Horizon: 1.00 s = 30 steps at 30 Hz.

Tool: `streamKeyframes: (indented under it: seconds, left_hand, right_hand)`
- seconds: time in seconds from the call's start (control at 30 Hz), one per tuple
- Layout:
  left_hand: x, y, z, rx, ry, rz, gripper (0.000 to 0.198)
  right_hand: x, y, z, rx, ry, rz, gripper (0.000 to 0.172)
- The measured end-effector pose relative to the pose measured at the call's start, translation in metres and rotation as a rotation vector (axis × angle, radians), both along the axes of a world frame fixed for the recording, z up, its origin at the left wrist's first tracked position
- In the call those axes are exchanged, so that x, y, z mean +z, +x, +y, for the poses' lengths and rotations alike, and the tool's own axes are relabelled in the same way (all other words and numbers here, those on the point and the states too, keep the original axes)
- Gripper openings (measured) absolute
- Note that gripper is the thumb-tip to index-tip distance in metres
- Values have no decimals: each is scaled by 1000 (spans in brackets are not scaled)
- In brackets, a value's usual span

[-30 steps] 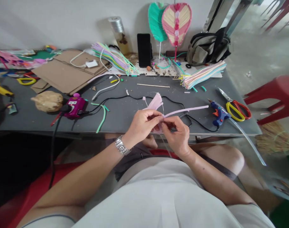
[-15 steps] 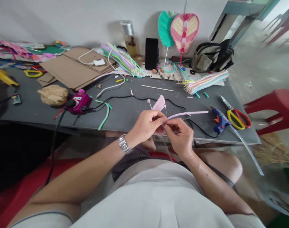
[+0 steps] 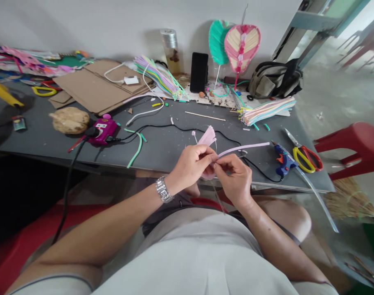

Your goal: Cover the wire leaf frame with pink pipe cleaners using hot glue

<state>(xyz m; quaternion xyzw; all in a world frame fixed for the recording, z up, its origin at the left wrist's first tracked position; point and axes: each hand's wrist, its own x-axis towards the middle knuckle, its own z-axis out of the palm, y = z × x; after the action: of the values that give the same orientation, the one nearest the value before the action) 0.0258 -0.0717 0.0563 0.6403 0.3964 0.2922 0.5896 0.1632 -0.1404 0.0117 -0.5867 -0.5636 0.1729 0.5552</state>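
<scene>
My left hand (image 3: 193, 166), with a metal watch on its wrist, is closed around a pale pink fan-shaped piece of pipe cleaners (image 3: 208, 136), which sticks up above the fingers. Thumb and forefinger of my right hand (image 3: 236, 180) pinch at the same spot, where the two hands meet. From between the fingertips a lilac pipe cleaner (image 3: 250, 146) runs out to the right, its far end free. Thin wires (image 3: 218, 196) hang below the hands. My fingers hide the join itself.
To the right lie a blue glue gun (image 3: 285, 162) and scissors (image 3: 306, 157). Pipe cleaner bundles (image 3: 266, 110) and cardboard (image 3: 91, 88) are farther back. A purple power adapter (image 3: 104, 130) sits left, its black cord crossing the table. Two leaf-shaped fans (image 3: 242, 47) lean against the wall.
The camera view has shifted slightly. Both hands keep nearly the same pinch on the lilac pipe cleaner, with only tiny finger movement.
</scene>
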Motion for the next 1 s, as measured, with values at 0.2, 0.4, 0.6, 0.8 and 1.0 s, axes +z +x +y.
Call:
streamKeyframes:
  seconds: [0.2,0.4,0.6,0.8,1.0]
  left_hand:
    - [-2,-2,3,8,85,-14,18]
    - [-4,-3,5,-27,204,41,19]
    - [-6,-2,5,-2,311,115,18]
    - [-9,0,4,10,315,130,17]
    - [-8,0,4,-23,263,103,19]
  right_hand:
    - [1,4,-7,-4,69,-56,2]
    - [-1,8,-8,14,119,-207,7]
    - [1,9,-6,53,65,-228,12]
    - [4,9,-5,53,-30,-119,8]
    - [1,9,-7,30,-41,-63,5]
